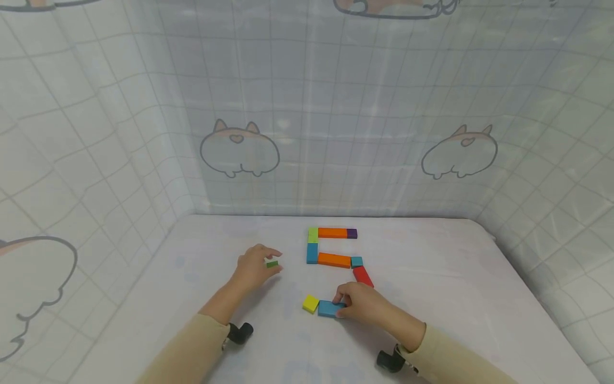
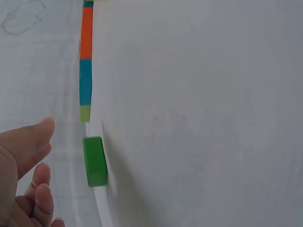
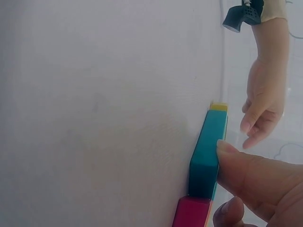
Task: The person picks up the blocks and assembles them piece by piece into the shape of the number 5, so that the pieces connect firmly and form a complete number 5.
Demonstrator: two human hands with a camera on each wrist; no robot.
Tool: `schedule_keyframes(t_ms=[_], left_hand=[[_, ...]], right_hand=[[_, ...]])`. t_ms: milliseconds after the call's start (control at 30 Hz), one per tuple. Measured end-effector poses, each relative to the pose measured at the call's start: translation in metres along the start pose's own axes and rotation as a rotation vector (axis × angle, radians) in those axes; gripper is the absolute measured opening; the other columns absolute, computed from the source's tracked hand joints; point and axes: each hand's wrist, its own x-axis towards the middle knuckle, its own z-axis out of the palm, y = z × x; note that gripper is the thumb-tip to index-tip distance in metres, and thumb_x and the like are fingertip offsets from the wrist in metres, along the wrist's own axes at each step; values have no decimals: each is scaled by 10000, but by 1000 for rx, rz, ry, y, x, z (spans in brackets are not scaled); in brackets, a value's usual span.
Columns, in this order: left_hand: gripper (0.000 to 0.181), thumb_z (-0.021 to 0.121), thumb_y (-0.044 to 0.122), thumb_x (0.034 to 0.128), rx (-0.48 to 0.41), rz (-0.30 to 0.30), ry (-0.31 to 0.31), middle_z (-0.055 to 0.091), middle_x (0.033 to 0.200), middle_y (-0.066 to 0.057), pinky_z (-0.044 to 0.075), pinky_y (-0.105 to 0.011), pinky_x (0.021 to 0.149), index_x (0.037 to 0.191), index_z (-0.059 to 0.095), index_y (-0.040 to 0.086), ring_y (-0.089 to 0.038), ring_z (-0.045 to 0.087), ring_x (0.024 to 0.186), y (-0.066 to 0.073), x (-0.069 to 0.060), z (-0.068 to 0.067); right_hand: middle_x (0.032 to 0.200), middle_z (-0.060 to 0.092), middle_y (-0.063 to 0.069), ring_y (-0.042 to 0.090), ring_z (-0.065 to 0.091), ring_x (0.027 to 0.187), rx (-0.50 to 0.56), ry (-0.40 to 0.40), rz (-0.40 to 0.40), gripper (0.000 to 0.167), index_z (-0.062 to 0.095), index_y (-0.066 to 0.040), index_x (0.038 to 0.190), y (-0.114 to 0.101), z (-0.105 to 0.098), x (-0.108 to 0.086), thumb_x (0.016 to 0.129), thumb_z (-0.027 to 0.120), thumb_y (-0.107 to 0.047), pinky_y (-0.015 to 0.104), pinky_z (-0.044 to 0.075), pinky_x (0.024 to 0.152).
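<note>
My right hand (image 1: 362,302) pinches a blue block (image 1: 328,309) that lies flat on the white cloth, thumb on the near side and fingers on the far side. A yellow block (image 1: 310,304) is at its left end. In the right wrist view the thumb presses against the side of the blue block (image 3: 207,151). Farther left, the left hand (image 1: 252,265) hovers around a small green block (image 1: 272,264), thumb and fingers spread apart. The left wrist view shows the green block (image 2: 95,161) on the cloth, with a gap between it and the fingertips.
Behind the hands, a row of blocks forms bends: light green (image 1: 313,234), orange (image 1: 332,233), purple (image 1: 352,233), blue (image 1: 312,254), a second orange (image 1: 334,260), teal (image 1: 357,262) and red (image 1: 363,276). A patterned curtain (image 1: 345,106) stands behind the table.
</note>
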Motion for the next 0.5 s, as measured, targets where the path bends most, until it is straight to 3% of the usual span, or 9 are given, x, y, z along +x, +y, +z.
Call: schedule_keyframes(t_ms=[267, 500], left_hand=[[349, 816, 295, 840, 0, -36, -30, 648, 1037, -42, 386, -547, 890, 1154, 740, 163, -249, 590, 983, -19, 5, 0], [351, 828, 298, 826, 14, -64, -82, 649, 1001, -31, 397, -565, 875, 1144, 744, 176, -258, 597, 987, -23, 8, -4]], right_hand=[[707, 545, -5, 143, 515, 684, -4, -3, 9, 184, 737, -191, 970, 0, 0, 0, 818, 842, -191, 246, 455, 595], [702, 541, -7, 143, 511, 684, -2, -3, 0, 181, 738, -192, 969, 0, 0, 0, 820, 841, -189, 247, 446, 591]])
